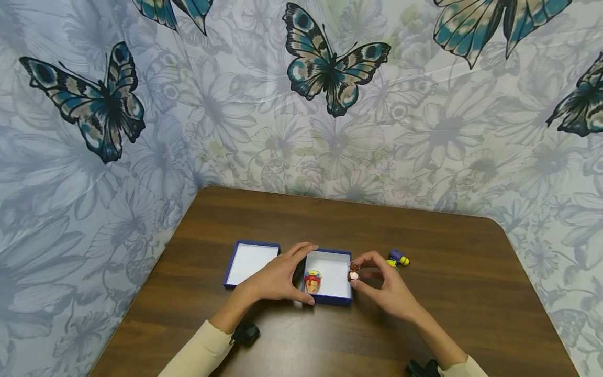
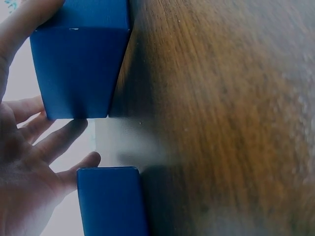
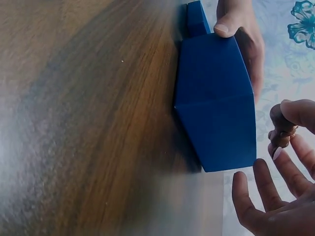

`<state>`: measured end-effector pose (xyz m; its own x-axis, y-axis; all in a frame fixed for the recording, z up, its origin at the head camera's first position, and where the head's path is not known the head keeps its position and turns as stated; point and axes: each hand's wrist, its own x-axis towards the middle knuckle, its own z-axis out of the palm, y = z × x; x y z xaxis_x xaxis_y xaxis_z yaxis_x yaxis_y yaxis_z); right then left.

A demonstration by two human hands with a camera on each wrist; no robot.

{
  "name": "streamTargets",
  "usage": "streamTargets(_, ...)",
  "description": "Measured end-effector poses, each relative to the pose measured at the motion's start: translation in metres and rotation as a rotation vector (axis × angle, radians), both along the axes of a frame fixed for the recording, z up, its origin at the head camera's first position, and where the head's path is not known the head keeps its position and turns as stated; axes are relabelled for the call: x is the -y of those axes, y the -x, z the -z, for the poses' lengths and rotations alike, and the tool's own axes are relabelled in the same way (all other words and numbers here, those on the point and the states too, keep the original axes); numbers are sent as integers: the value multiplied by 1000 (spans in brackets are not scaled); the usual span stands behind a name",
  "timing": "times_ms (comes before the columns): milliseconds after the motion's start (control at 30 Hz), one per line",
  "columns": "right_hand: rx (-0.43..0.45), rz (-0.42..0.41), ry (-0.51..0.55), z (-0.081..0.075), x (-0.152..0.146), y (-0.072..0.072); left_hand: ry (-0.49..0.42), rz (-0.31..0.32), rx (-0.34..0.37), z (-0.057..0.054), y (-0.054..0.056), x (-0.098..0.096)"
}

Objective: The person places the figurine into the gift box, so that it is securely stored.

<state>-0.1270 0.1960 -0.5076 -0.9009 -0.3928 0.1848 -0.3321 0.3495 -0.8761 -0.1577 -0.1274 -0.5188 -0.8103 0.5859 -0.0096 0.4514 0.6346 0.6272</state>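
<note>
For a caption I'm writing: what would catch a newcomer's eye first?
Probably the teal butterflies on the backdrop behind the table. Then the right hand, pinching a brown figure by the right edge of the open blue box, while the left hand holds the box's left side.

brown wood-grain table (image 1: 471,314), rounded far corners, pale floral backdrop (image 1: 226,104), 5 teal-and-black butterflies (image 1: 334,73), soft tabletop glare

Open blue box (image 1: 332,300); brown figurine (image 1: 354,272) held near right rim.
</note>
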Motion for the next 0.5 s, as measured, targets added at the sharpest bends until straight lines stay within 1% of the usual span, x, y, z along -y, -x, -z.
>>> streamTargets(200,16,-10,9,3,6,1,-5,-6,-5,2,0,0)
streamTargets(433,28,-72,33,5,14,4,-13,-2,-1,2,0,0)
streamTargets(500,20,-80,21,4,16,5,-9,-3,3,2,0,1)
